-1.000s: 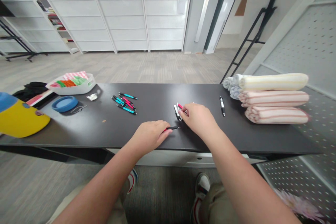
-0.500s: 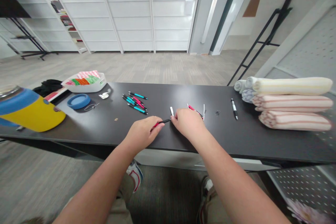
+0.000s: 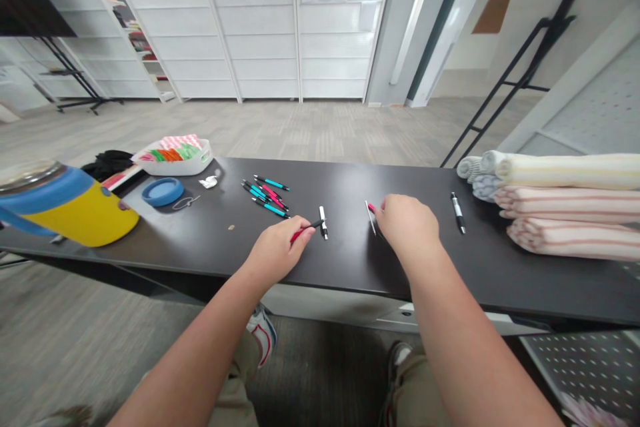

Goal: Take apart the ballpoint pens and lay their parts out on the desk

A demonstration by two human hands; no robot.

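My left hand (image 3: 280,241) is closed around a red pen (image 3: 299,234) with a black grip, its tip end pointing right. Just beyond that tip lies a white pen (image 3: 323,217) with a black grip on the dark table. My right hand (image 3: 409,223) is curled low over the table, at a red pen barrel (image 3: 371,207) and a thin white refill (image 3: 371,219). Its fingertips are mostly hidden behind the hand, so what they pinch does not show. Left of both hands, several turquoise pens (image 3: 271,207) and red pens (image 3: 270,195) lie in a loose pile.
A white-and-black pen (image 3: 457,212) lies on the right, before stacked rolled cloths (image 3: 570,197). At left are a yellow-blue jug (image 3: 80,210), a blue lid (image 3: 163,192), crumpled white paper (image 3: 209,182) and a white basket (image 3: 200,161). The table's near edge runs below my wrists.
My right hand has moved right, away from the pen in my left hand, to the red barrel and refills. The white pen now shows in full. The view has shifted slightly left.
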